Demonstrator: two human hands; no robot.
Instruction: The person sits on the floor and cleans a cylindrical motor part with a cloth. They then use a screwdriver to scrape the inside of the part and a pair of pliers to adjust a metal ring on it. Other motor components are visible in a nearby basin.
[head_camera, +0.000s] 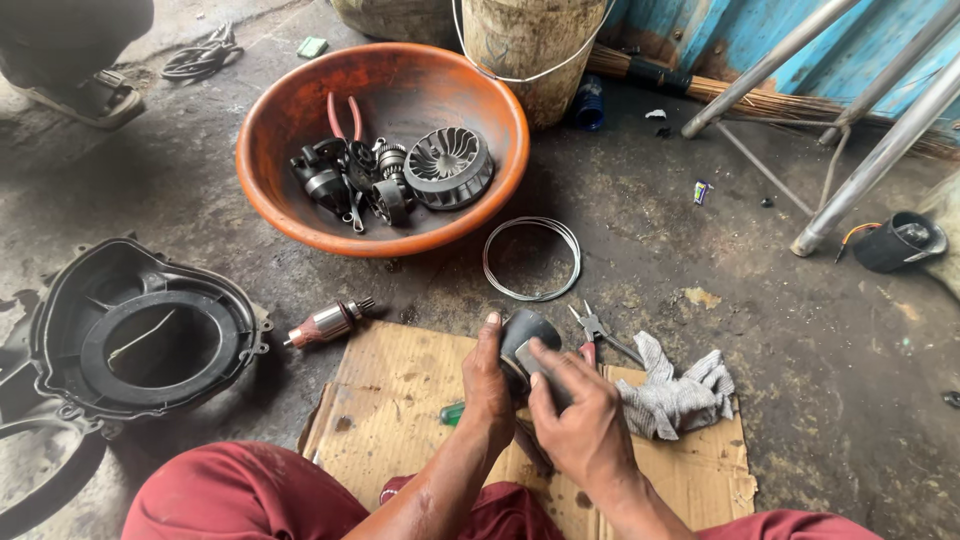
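Observation:
My left hand (487, 385) grips a dark round cylindrical metal part (527, 338) from its left side, over a sheet of brown cardboard (400, 400). My right hand (580, 420) presses on the same part from the right, fingers curled around its near face. A green-handled tool (452, 412) lies on the cardboard just beside my left wrist. Red-handled needle-nose pliers (597, 333) rest right of the part. A grey rag (675, 392) lies crumpled beside my right hand.
An orange basin (280, 215) holds a finned grey fan wheel (446, 167), red pliers and dark metal parts. A motor armature (326, 324), a wire ring (531, 258) and a black plastic housing (130, 335) lie on the concrete floor. Metal poles (870, 165) stand at right.

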